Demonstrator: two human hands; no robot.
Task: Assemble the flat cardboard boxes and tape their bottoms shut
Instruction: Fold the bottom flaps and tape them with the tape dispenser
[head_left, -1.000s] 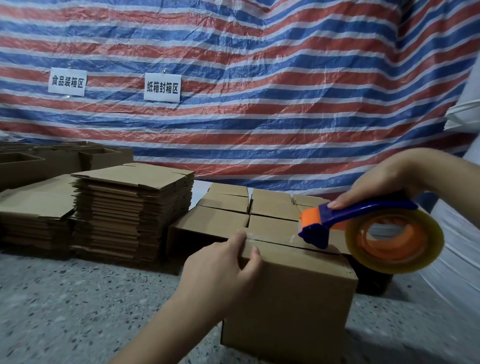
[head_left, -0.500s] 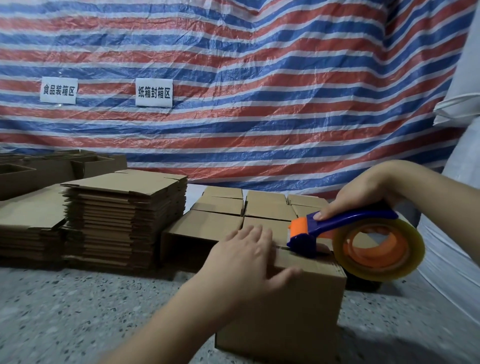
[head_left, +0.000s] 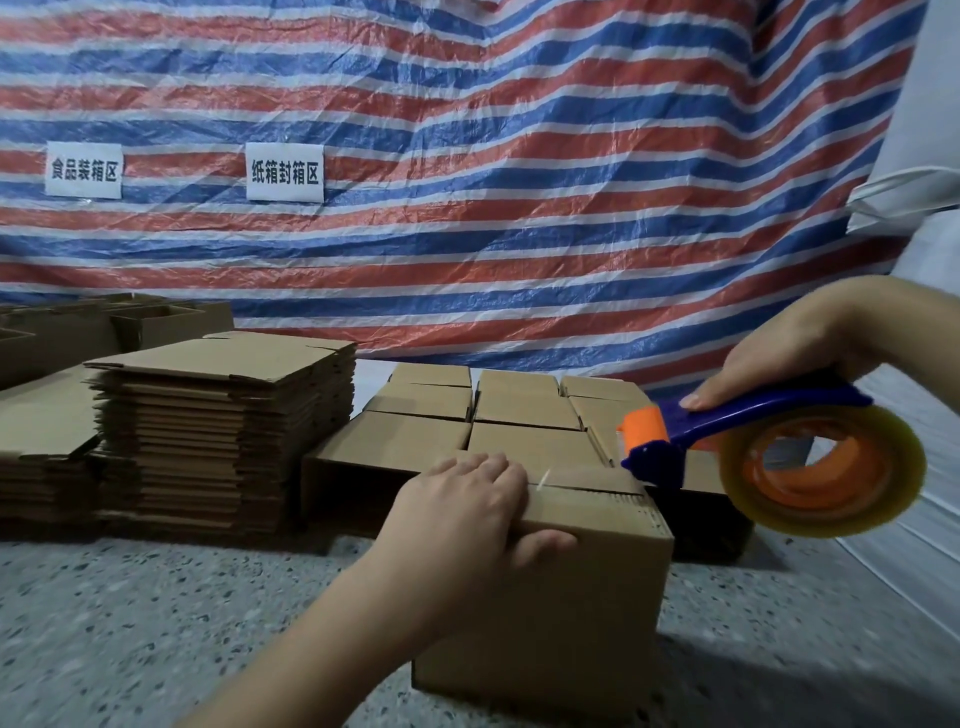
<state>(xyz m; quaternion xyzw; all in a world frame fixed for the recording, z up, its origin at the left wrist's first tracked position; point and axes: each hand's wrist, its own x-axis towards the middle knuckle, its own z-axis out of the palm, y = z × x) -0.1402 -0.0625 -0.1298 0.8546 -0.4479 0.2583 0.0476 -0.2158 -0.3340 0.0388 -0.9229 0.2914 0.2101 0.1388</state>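
Note:
An assembled cardboard box (head_left: 561, 613) stands on the speckled floor in front of me, closed flaps facing up. My left hand (head_left: 467, 519) presses flat on its top near edge, thumb down the front face. My right hand (head_left: 779, 353) grips the blue handle of a tape dispenser (head_left: 737, 447) with an orange head and a clear tape roll. The dispenser's head sits at the box's far right top corner. A strip of clear tape lies along the top seam.
Several closed boxes (head_left: 467, 415) sit in rows behind the one I hold. A tall stack of flat cardboard boxes (head_left: 218, 426) stands at left, with a lower stack beside it. A striped tarp (head_left: 467, 208) with two paper signs hangs behind.
The dispenser has travelled right along the box top to its far edge. My left hand has shifted left and flattened onto the top edge. The view has drifted slightly.

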